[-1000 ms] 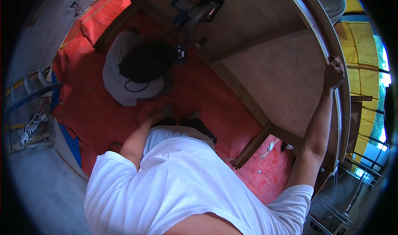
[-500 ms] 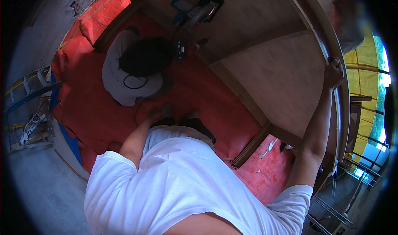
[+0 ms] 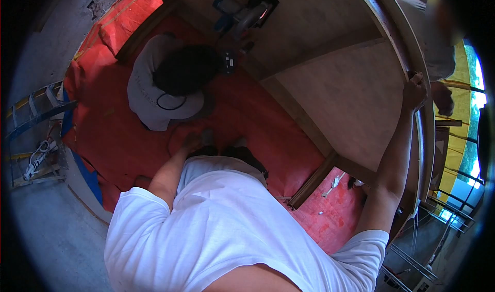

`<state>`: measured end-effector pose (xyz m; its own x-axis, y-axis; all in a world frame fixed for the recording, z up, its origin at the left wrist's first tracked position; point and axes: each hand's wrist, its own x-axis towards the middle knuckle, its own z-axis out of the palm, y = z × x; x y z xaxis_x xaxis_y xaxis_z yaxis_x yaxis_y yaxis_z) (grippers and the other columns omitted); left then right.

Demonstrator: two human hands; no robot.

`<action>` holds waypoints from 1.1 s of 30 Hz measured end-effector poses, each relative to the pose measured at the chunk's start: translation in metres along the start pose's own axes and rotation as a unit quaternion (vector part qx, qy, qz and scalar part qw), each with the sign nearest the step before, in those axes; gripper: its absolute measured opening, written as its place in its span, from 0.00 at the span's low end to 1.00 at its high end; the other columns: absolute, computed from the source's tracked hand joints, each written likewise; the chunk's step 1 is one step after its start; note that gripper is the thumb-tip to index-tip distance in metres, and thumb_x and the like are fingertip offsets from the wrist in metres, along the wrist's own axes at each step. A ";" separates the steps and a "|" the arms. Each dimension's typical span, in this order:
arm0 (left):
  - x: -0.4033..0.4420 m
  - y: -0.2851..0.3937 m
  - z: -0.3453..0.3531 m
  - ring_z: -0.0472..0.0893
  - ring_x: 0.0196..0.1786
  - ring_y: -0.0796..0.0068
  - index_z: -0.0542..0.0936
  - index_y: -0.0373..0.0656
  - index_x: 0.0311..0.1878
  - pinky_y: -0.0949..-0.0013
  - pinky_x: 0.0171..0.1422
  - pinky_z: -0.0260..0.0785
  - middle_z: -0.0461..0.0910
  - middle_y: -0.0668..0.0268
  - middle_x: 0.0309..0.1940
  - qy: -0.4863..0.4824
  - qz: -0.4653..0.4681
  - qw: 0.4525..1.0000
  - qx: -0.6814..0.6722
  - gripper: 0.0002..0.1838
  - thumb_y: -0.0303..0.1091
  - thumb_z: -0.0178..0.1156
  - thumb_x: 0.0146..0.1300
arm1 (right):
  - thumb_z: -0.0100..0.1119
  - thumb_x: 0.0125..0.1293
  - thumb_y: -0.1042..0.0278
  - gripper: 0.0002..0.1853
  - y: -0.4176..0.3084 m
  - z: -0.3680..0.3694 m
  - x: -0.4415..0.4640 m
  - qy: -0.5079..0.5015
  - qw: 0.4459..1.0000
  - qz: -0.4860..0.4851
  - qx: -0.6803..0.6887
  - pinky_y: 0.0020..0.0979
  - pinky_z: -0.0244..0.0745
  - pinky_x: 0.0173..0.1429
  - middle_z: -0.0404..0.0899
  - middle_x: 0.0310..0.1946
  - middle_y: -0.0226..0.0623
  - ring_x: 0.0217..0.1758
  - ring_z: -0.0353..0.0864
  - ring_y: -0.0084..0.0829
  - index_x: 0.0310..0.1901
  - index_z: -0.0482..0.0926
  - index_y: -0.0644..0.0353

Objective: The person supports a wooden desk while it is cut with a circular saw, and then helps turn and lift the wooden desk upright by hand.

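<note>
My right hand point(image 3: 415, 92) is closed on the edge of a large wooden frame point(image 3: 384, 21), at the right. My left hand point(image 3: 193, 142) hangs low beside my waist, over the red floor sheet point(image 3: 268, 132); shadow hides its fingers. Just beyond it a crouching person point(image 3: 160, 93) in a grey shirt bends over a dark power tool point(image 3: 228, 60), beside the frame's lower rail. A circular saw point(image 3: 247, 16) rests on the frame's pale inner panel point(image 3: 335, 101).
Another person point(image 3: 430, 39) stands at the upper right, behind the frame, one hand hanging down. A ladder point(image 3: 41, 111) and a coiled white cable point(image 3: 40, 158) are at the left. A wooden post point(image 3: 314, 181) crosses the sheet. Yellow sheeting point(image 3: 459, 117) hangs at the far right.
The person behind the frame has come into fuller view at the upper right. The crouching person's head and the power tool have shifted slightly right. My hands look unmoved.
</note>
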<state>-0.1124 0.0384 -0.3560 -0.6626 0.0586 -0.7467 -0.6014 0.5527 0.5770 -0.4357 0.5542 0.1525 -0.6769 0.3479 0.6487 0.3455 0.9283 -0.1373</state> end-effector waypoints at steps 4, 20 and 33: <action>0.016 -0.015 0.008 0.77 0.20 0.67 0.79 0.35 0.25 0.60 0.25 0.68 0.78 0.56 0.20 -0.017 0.001 1.000 0.023 0.08 0.31 0.56 0.47 | 0.37 0.66 0.48 0.26 0.000 0.001 0.001 0.008 1.000 -0.009 -0.023 0.41 0.70 0.57 0.80 0.46 0.44 0.52 0.77 0.47 0.45 0.83 0.55; 0.009 -0.009 0.004 0.79 0.23 0.64 0.79 0.37 0.22 0.60 0.28 0.70 0.79 0.56 0.21 -0.027 0.016 0.999 0.041 0.08 0.32 0.55 0.47 | 0.40 0.65 0.50 0.23 0.007 0.007 0.003 0.024 0.998 -0.027 0.043 0.40 0.71 0.54 0.81 0.44 0.43 0.49 0.79 0.47 0.42 0.84 0.55; 0.019 -0.025 0.007 0.79 0.25 0.63 0.79 0.42 0.20 0.59 0.29 0.70 0.79 0.57 0.22 -0.013 0.091 0.985 0.148 0.07 0.33 0.56 0.45 | 0.38 0.65 0.47 0.25 -0.006 -0.005 -0.005 0.021 1.000 -0.006 0.011 0.42 0.71 0.54 0.82 0.42 0.43 0.48 0.79 0.48 0.42 0.84 0.54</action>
<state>-0.1066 0.0316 -0.3866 -0.7329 0.1979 -0.6509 -0.3151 0.7492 0.5826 -0.4313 0.5459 0.1540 -0.6524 0.3313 0.6816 0.3233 0.9351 -0.1451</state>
